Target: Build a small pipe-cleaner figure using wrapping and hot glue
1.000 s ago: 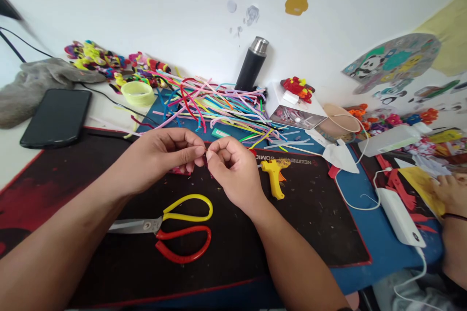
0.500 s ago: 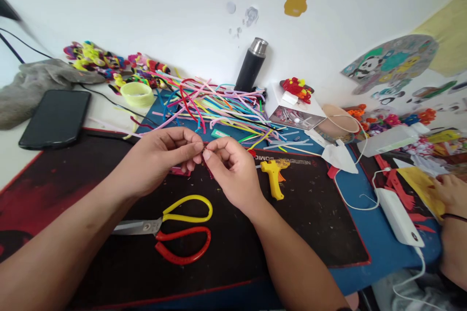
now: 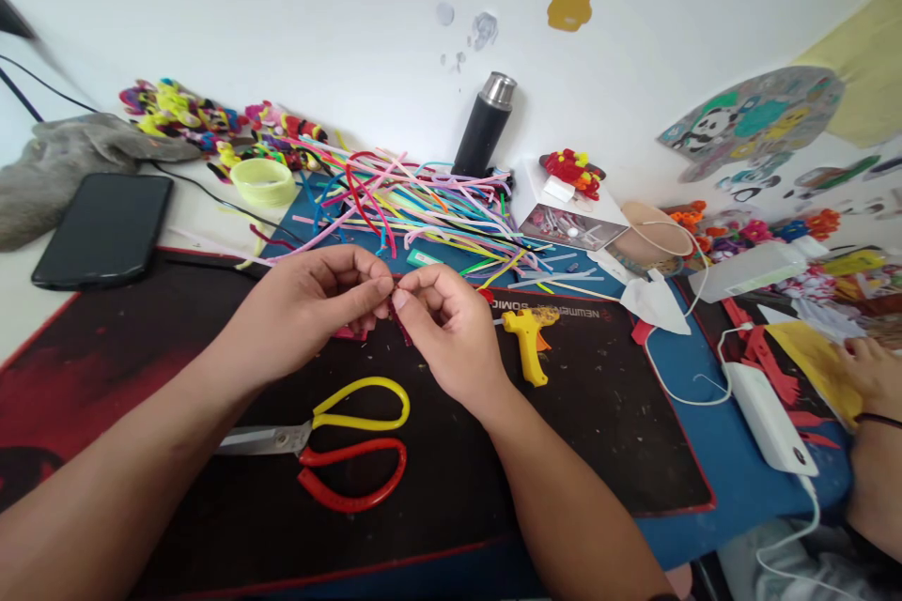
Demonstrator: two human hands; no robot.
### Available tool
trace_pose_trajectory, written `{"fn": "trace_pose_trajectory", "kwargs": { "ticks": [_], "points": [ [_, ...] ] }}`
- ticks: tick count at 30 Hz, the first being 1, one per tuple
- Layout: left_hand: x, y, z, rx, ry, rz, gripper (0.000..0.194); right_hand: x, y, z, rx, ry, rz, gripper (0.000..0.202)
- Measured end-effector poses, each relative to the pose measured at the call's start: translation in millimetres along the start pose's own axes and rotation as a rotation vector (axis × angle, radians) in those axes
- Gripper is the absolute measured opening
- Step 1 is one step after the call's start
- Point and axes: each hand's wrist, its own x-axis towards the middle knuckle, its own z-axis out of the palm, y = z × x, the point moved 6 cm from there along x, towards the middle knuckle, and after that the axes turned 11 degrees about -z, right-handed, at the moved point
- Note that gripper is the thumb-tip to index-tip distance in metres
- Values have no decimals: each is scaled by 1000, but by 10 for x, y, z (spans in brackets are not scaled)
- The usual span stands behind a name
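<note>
My left hand [image 3: 317, 305] and my right hand [image 3: 447, 329] meet fingertip to fingertip above the dark mat [image 3: 578, 451]. Both are closed in a pinch on a thin dark red strip [image 3: 400, 324], which hangs down between them and is mostly hidden by the fingers. A pink-red piece [image 3: 350, 332] lies on the mat behind my left hand. Scissors [image 3: 352, 441] with one yellow and one red handle rest in front of my hands. To the right of my right hand lies a yellow glue gun [image 3: 528, 343].
Behind my hands spreads a pile of coloured pipe cleaners [image 3: 423, 207], with a black thermos [image 3: 484, 124] beyond. A phone [image 3: 105, 230] lies at left. At right are a white power bank [image 3: 771, 418] with cables and another person's hand [image 3: 874, 376].
</note>
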Motion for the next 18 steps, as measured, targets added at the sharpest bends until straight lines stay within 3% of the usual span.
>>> {"fn": "trace_pose_trajectory", "kwargs": {
  "ticks": [10, 18],
  "points": [
    [-20, -11, 13, 32, -43, 3, 31, 2, -38, 3, 50, 0, -26, 21],
    [14, -31, -36, -18, -3, -54, 37, 19, -70, -6, 17, -9, -72, 15]
  ]
}}
